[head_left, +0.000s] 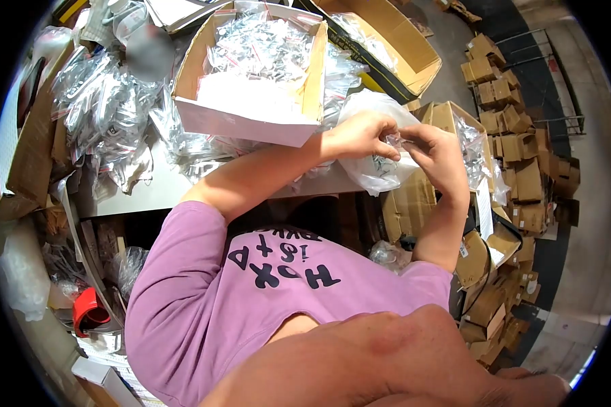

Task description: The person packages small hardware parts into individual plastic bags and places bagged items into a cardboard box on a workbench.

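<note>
My left hand (365,136) is closed in a pinch over a translucent white plastic bag (373,178) at the table's right end. Facing it, my right hand (441,154) has its thumb and fingers pressed together. Between the fingertips of both hands is a small clear plastic bag (395,140), mostly hidden by the fingers. Small dark and silvery pieces show through the white bag below. Just behind my left forearm stands an open carton (251,122) heaped with small clear zip bags of metal parts.
More bagged parts (108,108) are piled at the left of the grey table (125,197). A yellow-and-black box (414,74) stands at the back right. An open carton of parts (448,119) sits beyond my right hand. Many cardboard boxes (523,163) are stacked on the floor at right.
</note>
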Demonstrator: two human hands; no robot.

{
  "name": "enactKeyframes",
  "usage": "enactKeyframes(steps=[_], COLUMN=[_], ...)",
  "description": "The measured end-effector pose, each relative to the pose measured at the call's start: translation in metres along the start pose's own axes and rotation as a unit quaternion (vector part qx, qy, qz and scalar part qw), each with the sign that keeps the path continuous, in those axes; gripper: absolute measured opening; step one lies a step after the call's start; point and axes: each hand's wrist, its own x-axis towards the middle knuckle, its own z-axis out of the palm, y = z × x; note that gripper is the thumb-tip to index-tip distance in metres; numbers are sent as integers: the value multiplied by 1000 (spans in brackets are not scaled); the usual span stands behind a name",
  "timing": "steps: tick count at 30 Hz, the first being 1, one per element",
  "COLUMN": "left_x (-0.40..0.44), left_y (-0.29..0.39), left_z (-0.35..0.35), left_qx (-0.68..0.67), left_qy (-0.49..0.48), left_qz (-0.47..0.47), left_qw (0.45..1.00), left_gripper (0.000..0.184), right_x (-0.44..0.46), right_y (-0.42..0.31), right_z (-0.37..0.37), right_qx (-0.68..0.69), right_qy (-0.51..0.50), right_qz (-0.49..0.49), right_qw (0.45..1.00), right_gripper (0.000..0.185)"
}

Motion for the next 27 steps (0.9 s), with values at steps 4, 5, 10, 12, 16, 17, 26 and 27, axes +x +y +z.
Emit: enactKeyframes(steps=[4, 5, 10, 12, 16, 17, 26, 27], left_x=[-1, -1, -1, 2, 1, 2, 4, 4], left_y=[5, 6, 7, 1, 11, 5, -3, -3], left_z=[-3, -3, -3, 0, -9, -11, -11, -11], left_qx=[2, -3, -26, -67, -370, -383, -543, -545], left_qy=[-4, -2, -17, -26, -43, -42, -53, -48], left_qz=[-6, -3, -1, -8, -59, -84, -132, -138], left_qw=[1000, 1000, 1000, 997, 926, 919, 827, 826], left_gripper=[41, 41, 32, 27, 28, 35, 46, 48], right_x=[-1, -1, -4, -4, -1, 1, 2, 2], right_y=[0, 2, -1, 2, 19, 24, 41, 45], right_z=[0, 2, 2, 0, 10, 23, 75, 75], right_qx=[5, 22, 50, 43, 12, -24, -247, -252], right_qy=[8, 23, 55, 71, 14, 22, 27, 26], right_qz=[13, 11, 31, 57, 91, 18, -23, -23], right_qw=[1000, 999, 997, 995, 996, 999, 968, 967], right_gripper=[24, 24, 20, 18, 18, 20, 6, 6])
